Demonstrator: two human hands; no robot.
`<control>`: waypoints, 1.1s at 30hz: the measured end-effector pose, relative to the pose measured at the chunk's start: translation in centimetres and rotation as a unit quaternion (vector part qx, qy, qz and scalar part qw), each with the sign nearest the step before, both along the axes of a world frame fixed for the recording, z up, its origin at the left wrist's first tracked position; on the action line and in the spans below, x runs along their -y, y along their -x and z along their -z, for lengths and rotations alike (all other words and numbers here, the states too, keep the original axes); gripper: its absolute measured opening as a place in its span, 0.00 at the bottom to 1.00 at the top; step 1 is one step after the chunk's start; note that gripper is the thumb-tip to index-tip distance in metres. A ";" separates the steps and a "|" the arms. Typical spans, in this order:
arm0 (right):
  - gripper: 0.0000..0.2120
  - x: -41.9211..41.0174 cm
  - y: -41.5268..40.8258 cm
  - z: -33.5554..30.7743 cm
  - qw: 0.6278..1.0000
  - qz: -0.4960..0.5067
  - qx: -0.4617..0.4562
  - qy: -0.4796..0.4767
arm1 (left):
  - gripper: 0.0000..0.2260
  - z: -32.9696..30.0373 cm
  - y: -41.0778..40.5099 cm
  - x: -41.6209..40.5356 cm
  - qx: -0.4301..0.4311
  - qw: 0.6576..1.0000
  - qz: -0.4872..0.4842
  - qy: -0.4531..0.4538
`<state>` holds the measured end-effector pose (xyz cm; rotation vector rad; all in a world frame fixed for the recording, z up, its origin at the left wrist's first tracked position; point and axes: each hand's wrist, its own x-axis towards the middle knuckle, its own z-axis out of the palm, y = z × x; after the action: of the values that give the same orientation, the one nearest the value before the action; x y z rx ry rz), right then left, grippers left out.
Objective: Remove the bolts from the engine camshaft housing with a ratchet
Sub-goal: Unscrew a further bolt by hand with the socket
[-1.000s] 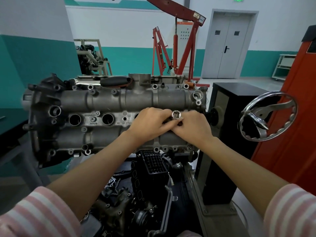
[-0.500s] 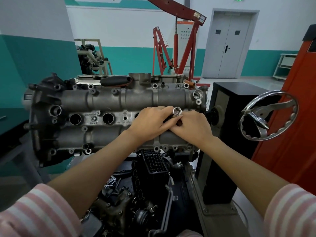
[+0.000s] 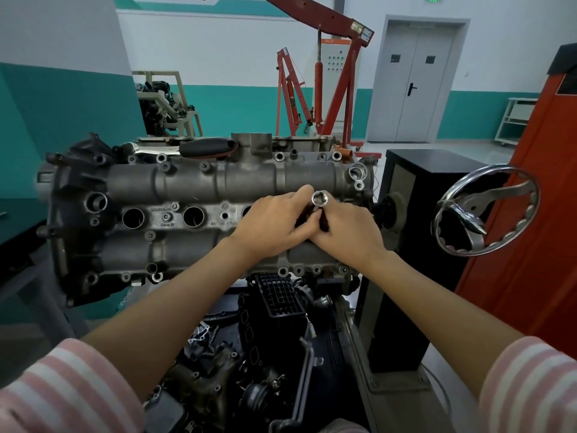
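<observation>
The grey camshaft housing point(image 3: 199, 182) lies across the engine stand, with bolt holes along its edges and round plug wells in the middle row. Both hands meet over its right half. My left hand point(image 3: 274, 226) and my right hand point(image 3: 346, 232) both grip a dark-handled tool, whose shiny socket point(image 3: 320, 199) points up between my fingertips. The handle is mostly hidden under my fingers. A black-handled ratchet point(image 3: 206, 148) lies on the far top edge of the housing.
A chrome handwheel point(image 3: 487, 210) sticks out from the black stand box point(image 3: 415, 189) at the right. An orange cabinet point(image 3: 537, 214) stands far right. Black engine parts point(image 3: 274, 314) lie below the housing. A red engine crane point(image 3: 327, 73) stands behind.
The socket has tipped and risen slightly between my fingers, its open end turning more toward me. Both hands stay over the same spot on the housing.
</observation>
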<state>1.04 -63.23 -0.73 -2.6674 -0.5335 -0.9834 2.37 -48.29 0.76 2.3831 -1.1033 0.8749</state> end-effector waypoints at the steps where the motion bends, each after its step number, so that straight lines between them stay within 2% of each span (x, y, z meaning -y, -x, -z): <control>1: 0.20 0.1 0.0 0.0 1.000 0.003 -0.002 0.000 | 0.11 0.0 0.0 0.0 0.003 1.000 -0.001 0.000; 6: 0.13 0.0 0.1 0.0 1.000 0.005 0.000 -0.013 | 0.16 0.3 -0.2 -0.1 0.038 0.999 -0.006 0.016; 13: 0.08 -0.1 0.4 0.0 1.000 -0.013 0.014 -0.007 | 0.27 0.2 -0.2 0.0 0.028 0.999 -0.015 -0.001; 18: 0.18 0.0 0.2 0.0 1.000 -0.010 0.007 0.003 | 0.17 0.3 -0.2 0.0 0.026 0.999 0.008 0.025; 22: 0.16 0.1 0.1 0.1 1.000 0.003 0.005 0.010 | 0.12 0.3 -0.1 0.0 0.039 0.999 0.011 0.021; 29: 0.15 0.0 0.4 0.1 1.000 -0.004 0.000 0.002 | 0.16 0.5 -0.1 0.1 0.071 0.996 0.023 0.059; 33: 0.12 -0.1 0.4 0.2 1.000 -0.012 0.006 -0.002 | 0.22 0.4 -0.2 0.0 0.043 0.999 0.000 0.030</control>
<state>0.60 -63.16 -0.93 -2.6468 -0.5645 -0.9938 2.55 -48.27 0.37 2.3163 -1.0936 1.0035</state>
